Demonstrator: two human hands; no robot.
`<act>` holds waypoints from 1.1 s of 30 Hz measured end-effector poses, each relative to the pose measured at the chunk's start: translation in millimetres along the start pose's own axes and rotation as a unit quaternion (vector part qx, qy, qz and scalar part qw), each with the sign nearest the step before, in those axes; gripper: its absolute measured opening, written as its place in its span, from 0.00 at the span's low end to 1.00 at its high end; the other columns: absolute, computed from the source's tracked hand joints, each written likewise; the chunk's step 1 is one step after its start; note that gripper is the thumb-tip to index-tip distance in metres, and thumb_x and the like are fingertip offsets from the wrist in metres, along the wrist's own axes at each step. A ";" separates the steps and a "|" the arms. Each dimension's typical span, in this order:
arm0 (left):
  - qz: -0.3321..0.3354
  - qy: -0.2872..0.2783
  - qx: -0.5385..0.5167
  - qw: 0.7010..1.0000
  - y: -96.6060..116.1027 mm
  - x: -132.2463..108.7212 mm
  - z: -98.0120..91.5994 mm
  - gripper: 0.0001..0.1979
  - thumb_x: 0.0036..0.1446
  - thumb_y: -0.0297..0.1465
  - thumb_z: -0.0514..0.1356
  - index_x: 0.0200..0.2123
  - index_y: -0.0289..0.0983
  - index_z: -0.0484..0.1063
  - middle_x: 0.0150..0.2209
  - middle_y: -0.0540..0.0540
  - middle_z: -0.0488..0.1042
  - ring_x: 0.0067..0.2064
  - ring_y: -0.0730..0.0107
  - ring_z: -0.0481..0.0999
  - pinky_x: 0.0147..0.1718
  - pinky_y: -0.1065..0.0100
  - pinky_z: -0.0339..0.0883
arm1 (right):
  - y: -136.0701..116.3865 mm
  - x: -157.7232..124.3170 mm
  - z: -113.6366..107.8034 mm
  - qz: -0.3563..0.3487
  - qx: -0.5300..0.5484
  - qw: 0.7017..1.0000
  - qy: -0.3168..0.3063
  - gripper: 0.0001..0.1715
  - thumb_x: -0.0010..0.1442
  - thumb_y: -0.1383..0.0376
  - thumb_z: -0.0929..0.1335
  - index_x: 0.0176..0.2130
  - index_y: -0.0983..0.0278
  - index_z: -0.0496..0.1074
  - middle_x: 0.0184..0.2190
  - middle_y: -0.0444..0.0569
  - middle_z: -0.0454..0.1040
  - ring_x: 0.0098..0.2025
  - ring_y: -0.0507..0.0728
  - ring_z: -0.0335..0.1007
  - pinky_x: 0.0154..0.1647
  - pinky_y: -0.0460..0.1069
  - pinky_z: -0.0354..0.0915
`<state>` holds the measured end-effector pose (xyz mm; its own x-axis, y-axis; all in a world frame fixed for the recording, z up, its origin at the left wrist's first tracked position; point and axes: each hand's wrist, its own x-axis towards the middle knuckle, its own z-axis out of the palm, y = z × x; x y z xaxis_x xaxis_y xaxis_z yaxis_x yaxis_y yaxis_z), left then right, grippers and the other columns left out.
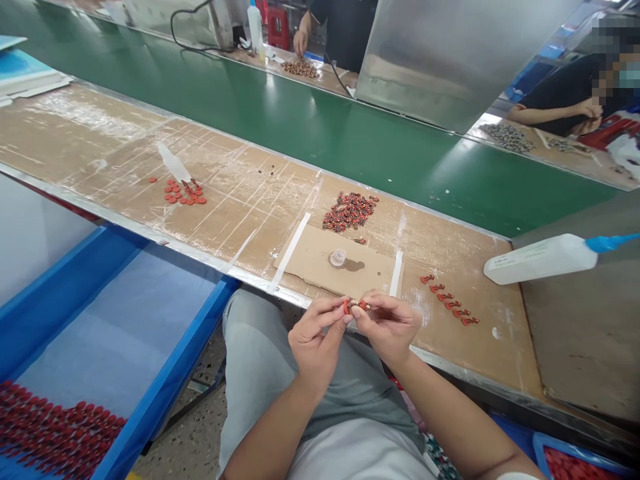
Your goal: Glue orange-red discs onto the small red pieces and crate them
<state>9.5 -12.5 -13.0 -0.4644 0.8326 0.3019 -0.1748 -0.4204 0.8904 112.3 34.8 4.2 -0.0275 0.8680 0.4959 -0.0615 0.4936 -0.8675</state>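
My left hand pinches a small red disc by its edge. Close against it, the fingertips of my right hand grip a small red-and-dark figure-like piece. Disc and piece meet between the two hands, though the fingers partly cover the join. Just beyond them, a little translucent cup sits on a taped cardboard sheet. Behind the cup is a pile of similar red-and-dark pieces. To the right stands a slanting row of several pieces on red discs.
Loose red discs lie at the left beside a white strip. A white bottle with a blue nozzle is at right. A blue tray holds many red items. Co-workers' hands show beyond the green belt.
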 end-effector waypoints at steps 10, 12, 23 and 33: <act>0.037 0.006 0.036 0.999 -0.9 -0.3 -2.8 0.15 0.50 0.18 0.65 0.39 0.42 0.78 0.42 0.46 0.78 0.43 0.63 0.78 0.42 0.57 0.75 | 3.2 -6.5 3.2 0.040 0.035 0.998 0.018 0.16 0.49 0.73 0.74 0.38 0.58 0.77 0.30 0.45 0.80 0.30 0.52 0.77 0.33 0.47 0.74; 0.040 0.007 0.041 0.998 -1.2 -0.1 -3.6 0.15 0.50 0.19 0.65 0.39 0.42 0.78 0.43 0.46 0.78 0.43 0.63 0.78 0.42 0.57 0.75 | 3.4 -7.5 3.7 0.053 0.043 0.997 0.023 0.15 0.48 0.72 0.75 0.37 0.58 0.77 0.30 0.45 0.80 0.31 0.53 0.77 0.34 0.48 0.75; 0.060 0.004 0.053 0.997 -2.2 1.2 -3.3 0.14 0.50 0.20 0.65 0.39 0.43 0.78 0.41 0.47 0.78 0.42 0.65 0.78 0.41 0.59 0.75 | 5.6 -11.4 -0.9 0.121 0.056 0.990 0.049 0.15 0.45 0.72 0.76 0.35 0.60 0.77 0.31 0.46 0.80 0.32 0.54 0.78 0.35 0.47 0.75; 0.082 -0.016 0.042 0.996 -4.4 -0.2 -5.8 0.16 0.49 0.18 0.65 0.38 0.43 0.78 0.41 0.48 0.79 0.41 0.66 0.78 0.39 0.60 0.74 | -7.8 -4.9 -2.8 0.048 0.020 0.999 0.003 0.15 0.48 0.74 0.75 0.36 0.60 0.77 0.29 0.46 0.79 0.29 0.52 0.77 0.30 0.46 0.75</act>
<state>5.4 -12.9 -19.0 -0.4523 0.7669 0.4553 -0.0251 -0.5212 0.8530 115.7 26.9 8.5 -0.0301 0.9116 0.4099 -0.0978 0.4055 -0.9089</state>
